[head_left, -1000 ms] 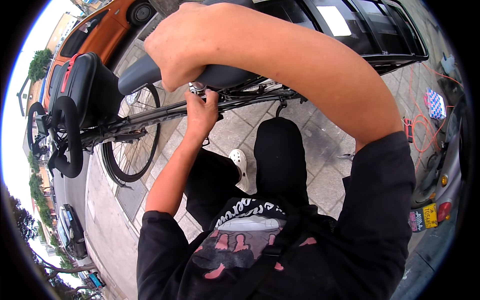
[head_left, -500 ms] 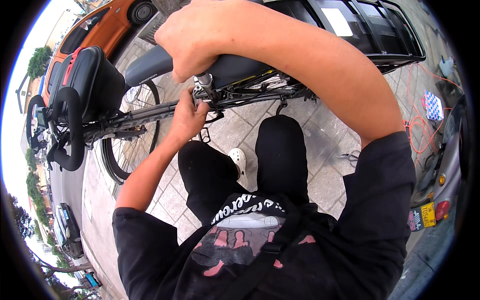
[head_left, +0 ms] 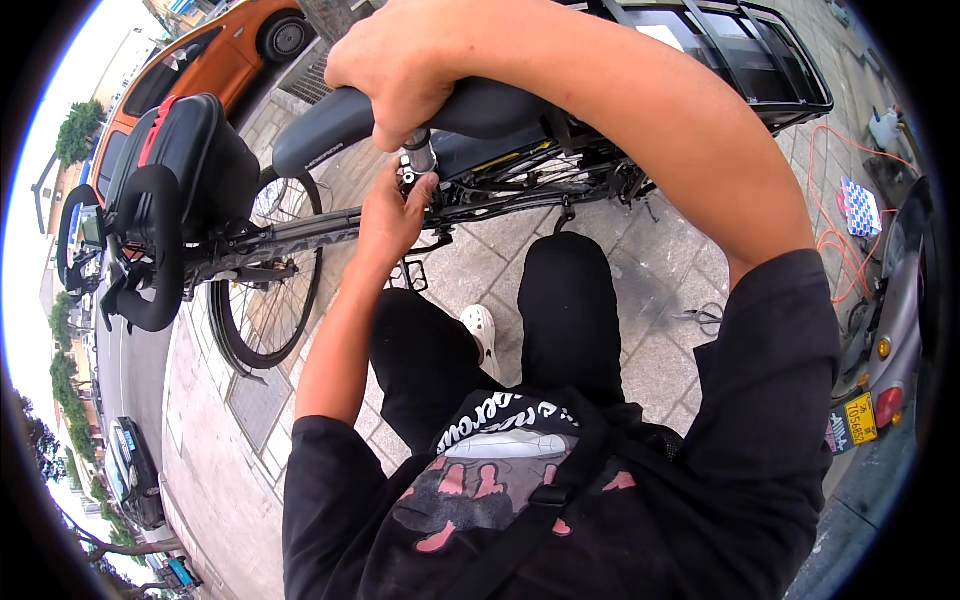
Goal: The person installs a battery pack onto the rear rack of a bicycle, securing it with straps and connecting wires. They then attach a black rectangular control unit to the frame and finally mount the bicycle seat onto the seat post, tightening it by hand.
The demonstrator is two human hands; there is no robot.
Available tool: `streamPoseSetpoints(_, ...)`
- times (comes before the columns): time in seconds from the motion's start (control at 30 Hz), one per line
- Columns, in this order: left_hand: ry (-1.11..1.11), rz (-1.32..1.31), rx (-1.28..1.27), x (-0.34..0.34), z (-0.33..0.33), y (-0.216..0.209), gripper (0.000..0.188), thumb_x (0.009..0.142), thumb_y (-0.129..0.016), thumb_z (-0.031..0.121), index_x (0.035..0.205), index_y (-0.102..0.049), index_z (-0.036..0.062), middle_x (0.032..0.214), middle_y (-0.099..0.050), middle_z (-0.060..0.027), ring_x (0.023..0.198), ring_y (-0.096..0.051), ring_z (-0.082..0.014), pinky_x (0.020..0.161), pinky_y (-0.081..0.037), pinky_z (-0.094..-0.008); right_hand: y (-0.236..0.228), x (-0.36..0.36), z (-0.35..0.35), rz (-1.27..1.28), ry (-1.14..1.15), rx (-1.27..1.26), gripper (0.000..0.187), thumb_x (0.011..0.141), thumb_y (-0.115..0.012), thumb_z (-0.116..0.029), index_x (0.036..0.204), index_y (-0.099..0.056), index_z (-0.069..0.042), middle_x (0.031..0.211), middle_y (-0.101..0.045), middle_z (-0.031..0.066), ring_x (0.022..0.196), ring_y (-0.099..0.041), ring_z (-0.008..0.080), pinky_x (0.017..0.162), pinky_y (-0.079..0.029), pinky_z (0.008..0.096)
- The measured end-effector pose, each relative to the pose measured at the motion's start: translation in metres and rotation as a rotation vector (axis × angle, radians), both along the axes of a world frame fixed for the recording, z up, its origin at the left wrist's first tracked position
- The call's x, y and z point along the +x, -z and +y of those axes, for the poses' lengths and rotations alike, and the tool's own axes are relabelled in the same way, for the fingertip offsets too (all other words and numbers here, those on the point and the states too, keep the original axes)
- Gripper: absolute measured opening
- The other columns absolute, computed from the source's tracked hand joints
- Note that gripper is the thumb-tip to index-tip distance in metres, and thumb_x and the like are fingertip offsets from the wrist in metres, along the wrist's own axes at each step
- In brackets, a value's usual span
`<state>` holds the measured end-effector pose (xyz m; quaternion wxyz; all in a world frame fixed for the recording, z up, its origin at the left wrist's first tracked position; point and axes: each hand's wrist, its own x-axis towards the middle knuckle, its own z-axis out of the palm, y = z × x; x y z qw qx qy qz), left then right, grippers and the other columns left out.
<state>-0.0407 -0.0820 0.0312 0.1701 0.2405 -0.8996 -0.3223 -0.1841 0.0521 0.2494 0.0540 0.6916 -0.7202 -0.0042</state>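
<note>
A dark bicycle stands across in front of me, with its handlebar (head_left: pixel 155 250) at the left. My right hand (head_left: pixel 400 75) is closed over its black saddle (head_left: pixel 320 132), the arm arching above the rear of the bike. Just below the saddle, a silver seatpost (head_left: pixel 420 153) enters the frame. My left hand (head_left: pixel 392 215) is closed at the seatpost clamp (head_left: pixel 408 178), its thumb against the base of the post. Most of both hands' fingers are hidden behind the saddle and post.
A black case (head_left: pixel 200 155) sits behind the handlebar, and a black rack box (head_left: pixel 740 60) at the rear. An orange car (head_left: pixel 200 65) is beyond. On the paving lie pliers-like tools (head_left: pixel 705 317), an orange cord (head_left: pixel 825 235) and a blue-white box (head_left: pixel 860 208). A scooter (head_left: pixel 890 350) stands right.
My left forearm has swung inward to the right while the hand stays at the clamp. My right hand keeps its hold on the saddle. The bike sits slightly further right in view.
</note>
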Motion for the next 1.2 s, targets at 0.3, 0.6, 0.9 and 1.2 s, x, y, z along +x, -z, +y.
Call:
streamPoseSetpoints(0.3,0.048,0.033,-0.245,0.004,-0.013,0.011,0.045,0.108,-0.070,0.036,0.130,-0.063,-0.0034,0.096,-0.073,-0.0298,0.094,-0.072,-0.0476,0.083,-0.055,-0.0486,-0.029,0.012,0.025,-0.107,0.065,0.040,0.047,0.080,-0.081,-0.034,0.111,-0.082,0.001,0.115,-0.081,0.0214,0.109,-0.078,0.0345,0.094,-0.062,0.0443)
streamPoseSetpoints(0.6,-0.048,0.095,-0.057,-0.005,0.000,0.023,0.044,0.110,-0.067,0.030,0.136,-0.059,-0.0035,0.100,-0.073,-0.0275,0.093,-0.072,-0.0406,0.086,-0.054,-0.0477,-0.024,-0.006,0.014,-0.101,-0.033,0.061,0.045,0.077,-0.084,-0.031,0.110,-0.082,0.000,0.114,-0.080,0.0219,0.108,-0.078,0.0361,0.093,-0.061,0.0451)
streamPoseSetpoints(0.9,-0.092,0.330,0.199,-0.010,0.005,0.045,0.046,0.111,-0.068,0.024,0.142,-0.056,-0.0082,0.100,-0.069,-0.0062,0.090,-0.060,-0.0110,0.080,-0.051,-0.0316,-0.020,0.009,0.007,-0.052,0.030,0.056,0.050,0.079,-0.083,-0.036,0.117,-0.079,-0.004,0.112,-0.081,0.0155,0.103,-0.079,0.0316,0.090,-0.061,0.0435)
streamPoseSetpoints(1.2,-0.064,0.307,0.510,0.014,0.011,0.028,0.036,0.115,-0.060,0.024,0.138,-0.063,-0.0038,0.085,-0.058,0.0027,0.079,-0.051,-0.0053,0.072,-0.044,-0.0254,-0.016,0.005,0.001,-0.034,0.040,0.033,0.051,0.077,-0.080,-0.036,0.116,-0.076,-0.003,0.106,-0.079,0.0173,0.100,-0.077,0.0352,0.089,-0.060,0.0459)
